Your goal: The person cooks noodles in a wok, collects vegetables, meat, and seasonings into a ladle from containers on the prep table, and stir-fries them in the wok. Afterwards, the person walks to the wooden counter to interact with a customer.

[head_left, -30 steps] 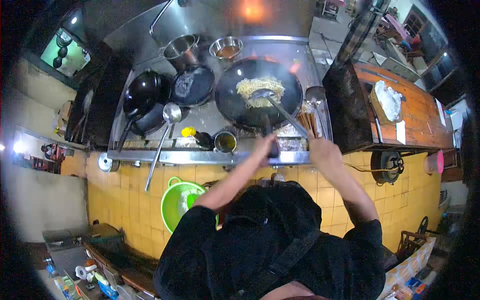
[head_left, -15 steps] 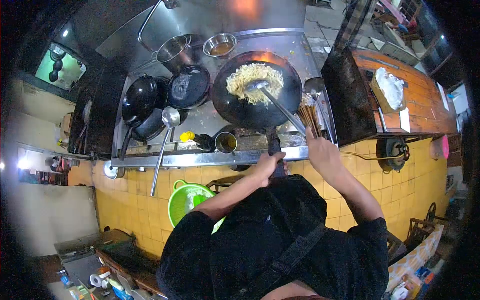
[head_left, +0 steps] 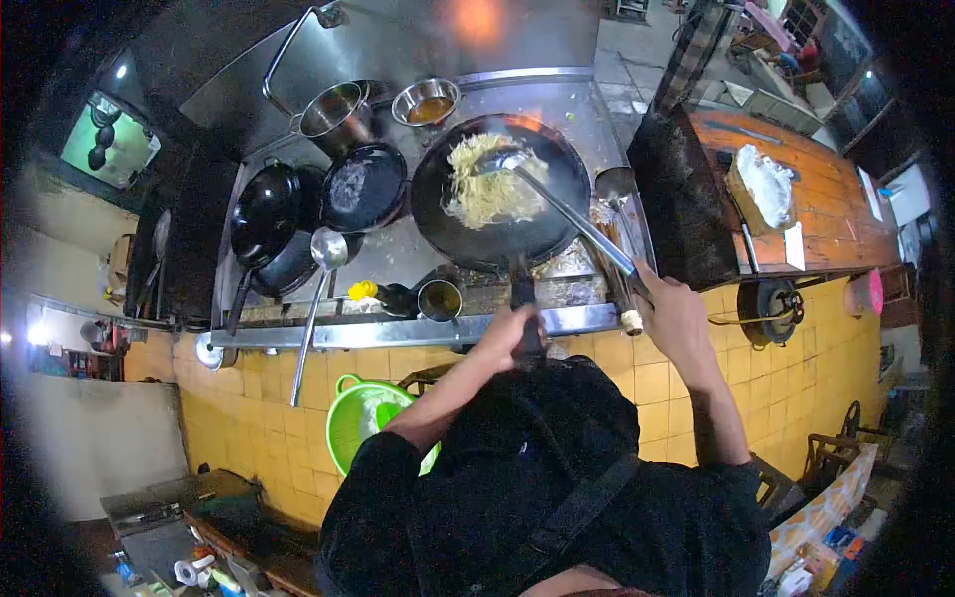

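Note:
My left hand is wrapped round the dark handle of a black wok. In my right hand, the long metal shaft of a ladle is gripped near its end. The ladle's bowl rests among pale noodles in the wok, covering some of them. Orange flame glows at the wok's far rim. Just left of my right hand, a bundle of thin brown sticks like a bamboo wok brush lies partly hidden behind the ladle's shaft.
Left of the wok are a black pan, a steel pot, a steel bowl, a second ladle, a yellow-capped bottle and a cup. A green basket stands below. A wooden table is at the right.
The ladle has shifted slightly up and left in the wok, and the noodles are more spread toward the near side. Both hands keep their grips; the wok appears tilted or shifted a little.

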{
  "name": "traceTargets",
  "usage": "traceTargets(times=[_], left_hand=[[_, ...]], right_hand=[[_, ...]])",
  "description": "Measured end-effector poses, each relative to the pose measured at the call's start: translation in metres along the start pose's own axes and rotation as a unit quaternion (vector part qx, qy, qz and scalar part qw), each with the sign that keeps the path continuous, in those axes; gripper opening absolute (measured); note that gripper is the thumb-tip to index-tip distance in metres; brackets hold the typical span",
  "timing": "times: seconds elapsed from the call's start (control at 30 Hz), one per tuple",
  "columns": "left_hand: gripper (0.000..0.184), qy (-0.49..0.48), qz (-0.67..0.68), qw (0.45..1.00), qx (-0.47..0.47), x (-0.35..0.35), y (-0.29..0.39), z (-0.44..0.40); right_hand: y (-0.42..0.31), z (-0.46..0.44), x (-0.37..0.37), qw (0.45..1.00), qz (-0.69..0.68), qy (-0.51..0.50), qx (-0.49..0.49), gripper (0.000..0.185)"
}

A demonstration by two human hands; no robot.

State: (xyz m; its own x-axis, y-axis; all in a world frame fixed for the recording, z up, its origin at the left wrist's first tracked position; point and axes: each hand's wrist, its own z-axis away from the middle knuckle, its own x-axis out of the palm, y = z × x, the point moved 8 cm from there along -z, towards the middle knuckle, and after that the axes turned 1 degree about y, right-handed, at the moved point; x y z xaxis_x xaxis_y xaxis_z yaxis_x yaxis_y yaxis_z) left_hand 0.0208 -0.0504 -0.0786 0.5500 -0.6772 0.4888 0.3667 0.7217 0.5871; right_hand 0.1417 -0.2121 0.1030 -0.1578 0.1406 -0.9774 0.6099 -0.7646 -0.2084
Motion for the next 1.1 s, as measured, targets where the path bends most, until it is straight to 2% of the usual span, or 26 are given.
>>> traceTargets(times=[0.03, 0.07, 0.13, 0.27, 0.3, 0.33, 0.4, 0.43, 0.5, 0.53, 0.57, 0.6, 0.63, 0.67, 0.7, 0.73, 0.77, 0.83, 0.87, 0.9, 0.97, 1.03, 1.1], left_hand=[[0.014, 0.007, -0.032, 0.999, 0.035, -0.011, 0.008, -0.023], [0.016, -0.039, -0.084, 0.988, 0.121, -0.021, 0.016, -0.052], [0.016, -0.002, -0.078, 0.987, 0.139, -0.042, 0.021, -0.087], [0.02, 0.085, -0.1, 0.978, 0.164, -0.057, 0.031, -0.095], [0.02, 0.08, -0.101, 0.978, 0.167, -0.057, 0.03, -0.098], [0.023, 0.086, -0.11, 0.977, 0.164, -0.063, 0.027, -0.103], [0.032, 0.129, -0.164, 0.966, 0.151, -0.078, 0.02, -0.117], [0.032, 0.126, -0.164, 0.967, 0.147, -0.078, 0.018, -0.114], [0.043, 0.134, -0.237, 0.943, 0.189, -0.077, 0.023, -0.105], [0.043, 0.13, -0.237, 0.944, 0.188, -0.086, 0.012, -0.119], [0.048, 0.167, -0.267, 0.925, 0.211, -0.106, -0.003, -0.143], [0.053, 0.204, -0.297, 0.903, 0.235, -0.119, -0.008, -0.154], [0.053, 0.202, -0.297, 0.902, 0.238, -0.111, 0.001, -0.138], [0.055, 0.186, -0.305, 0.911, 0.207, -0.092, 0.014, -0.113], [0.058, 0.172, -0.312, 0.918, 0.173, -0.082, 0.015, -0.099], [0.05, 0.185, -0.312, 0.912, 0.194, -0.088, 0.016, -0.108], [0.05, 0.186, -0.308, 0.912, 0.195, -0.096, 0.008, -0.114], [0.04, 0.134, -0.243, 0.948, 0.155, -0.064, 0.023, -0.057], [0.032, 0.103, -0.146, 0.978, 0.107, -0.074, 0.001, -0.07], [0.032, 0.104, -0.146, 0.978, 0.106, -0.077, -0.002, -0.066], [0.032, 0.086, -0.16, 0.981, 0.063, -0.084, -0.009, -0.058], [0.031, 0.061, -0.19, 0.978, 0.065, -0.083, -0.007, -0.05], [0.031, 0.052, -0.169, 0.984, 0.033, -0.08, -0.011, -0.033]], right_hand=[[-0.001, 0.002, -0.003, 0.999, -0.035, 0.011, 0.005, 0.05], [-0.005, -0.001, 0.006, 0.999, -0.035, 0.013, 0.004, 0.05], [-0.015, -0.016, 0.038, 0.996, -0.048, 0.077, 0.023, 0.05], [-0.012, -0.065, 0.147, 0.998, 0.0, 0.03, 0.055, 0.048], [-0.008, -0.073, 0.161, 0.998, 0.014, 0.021, 0.054, 0.048], [-0.013, -0.075, 0.14, 0.998, 0.015, 0.025, 0.058, 0.048], [-0.018, -0.071, 0.11, 0.997, -0.032, -0.04, 0.064, 0.047], [-0.02, -0.066, 0.105, 0.996, -0.03, -0.041, 0.068, 0.047], [-0.016, -0.052, 0.097, 0.99, -0.072, -0.007, 0.123, 0.043], [-0.016, -0.048, 0.11, 0.984, -0.082, 0.033, 0.157, 0.039], [-0.018, -0.045, 0.139, 0.984, -0.08, 0.034, 0.158, 0.039], [-0.025, -0.044, 0.163, 0.982, -0.118, 0.09, 0.115, 0.03], [-0.033, -0.045, 0.17, 0.974, -0.155, 0.147, 0.07, 0.021], [-0.029, -0.051, 0.19, 0.914, -0.383, 0.03, 0.129, 0.017], [-0.038, -0.05, 0.207, 0.788, -0.582, -0.094, 0.178, 0.015], [-0.051, -0.044, 0.191, 0.657, -0.715, -0.13, 0.2, 0.013], [-0.053, -0.043, 0.187, 0.66, -0.713, -0.132, 0.198, 0.013], [-0.054, -0.025, 0.184, 0.657, -0.721, -0.105, 0.195, 0.01], [-0.055, -0.015, 0.18, 0.631, -0.748, -0.111, 0.173, 0.01], [-0.054, -0.005, 0.178, 0.63, -0.749, -0.112, 0.174, 0.01], [-0.053, 0.01, 0.181, 0.564, -0.792, -0.105, 0.21, 0.013], [-0.042, 0.005, 0.192, 0.565, -0.797, -0.102, 0.188, 0.019], [-0.022, 0.007, 0.222, 0.62, -0.719, -0.136, 0.284, 0.02]])
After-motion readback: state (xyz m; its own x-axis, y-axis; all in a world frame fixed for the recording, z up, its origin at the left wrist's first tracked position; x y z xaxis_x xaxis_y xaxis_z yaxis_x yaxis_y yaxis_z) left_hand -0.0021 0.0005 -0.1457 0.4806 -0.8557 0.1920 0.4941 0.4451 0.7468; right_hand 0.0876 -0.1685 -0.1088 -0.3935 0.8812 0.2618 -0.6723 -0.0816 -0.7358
